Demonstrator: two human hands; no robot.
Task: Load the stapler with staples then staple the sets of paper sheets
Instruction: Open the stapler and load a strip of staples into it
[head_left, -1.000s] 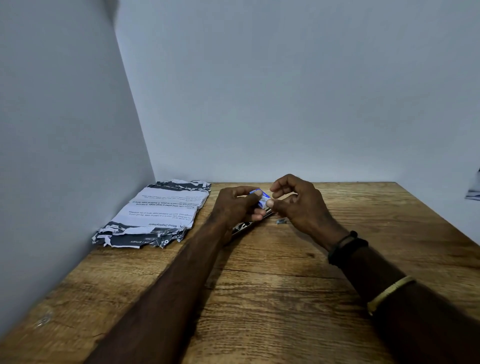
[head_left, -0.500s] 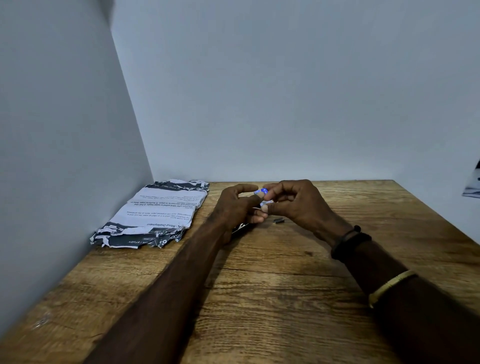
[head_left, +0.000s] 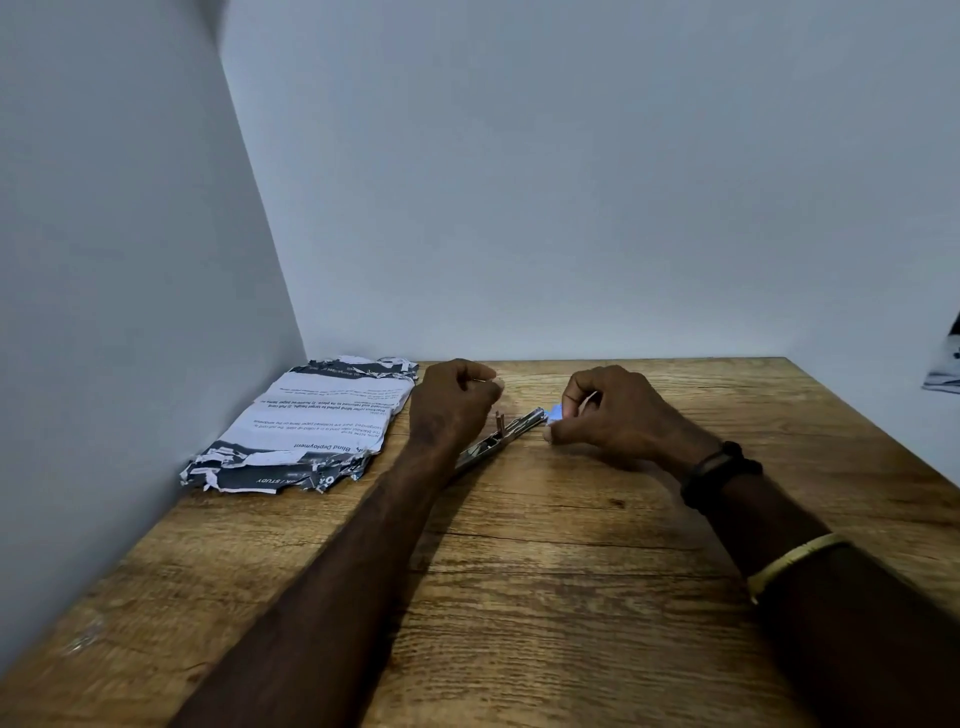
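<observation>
Right hand (head_left: 618, 410): your fingers pinch a small blue-and-white staple box (head_left: 555, 414) at the stapler's far tip.
Left hand (head_left: 452, 402): curled into a loose fist; whether it holds anything, you cannot tell.
Stapler (head_left: 501, 439): lies open on the table (head_left: 545, 597) between your hands.
Paper sheets (head_left: 317, 423): torn stack at 10 o'clock, against the left wall.

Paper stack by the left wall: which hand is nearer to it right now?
Left. The left hand sits just right of the paper stack, almost at its edge. The right hand is farther right, beyond the open stapler, pinching a small blue box.
</observation>
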